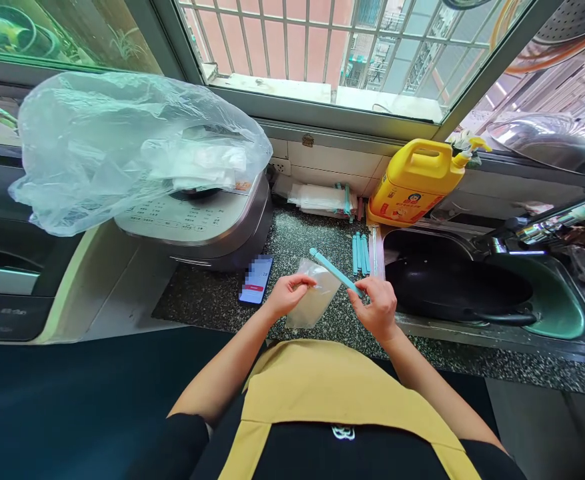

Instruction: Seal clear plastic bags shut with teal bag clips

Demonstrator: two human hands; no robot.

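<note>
**Blue clip (335,268) in your right hand (376,307), over a clear bag (315,303)**

Your right hand is clamped on the near right end of the clip, which slants up toward the far left, across the far part of the bag. The bag lies at the near edge of the speckled tabletop (299,233), in front of you. Your left hand (288,295) has thumb and fingertips together over the bag's left side; you cannot tell whether they pinch the film.

Just left of the bag lies a lit phone (257,277), near the rice cooker (197,233), which has a large plastic bag (122,147) on top. To the right of your bag, a row of blue clips (361,253) lies beside the sink (562,320), which holds a black pan (457,290). On the far side, a bundle of packed bags (319,198) lies against the wall, left of a yellow jug (412,180).
</note>
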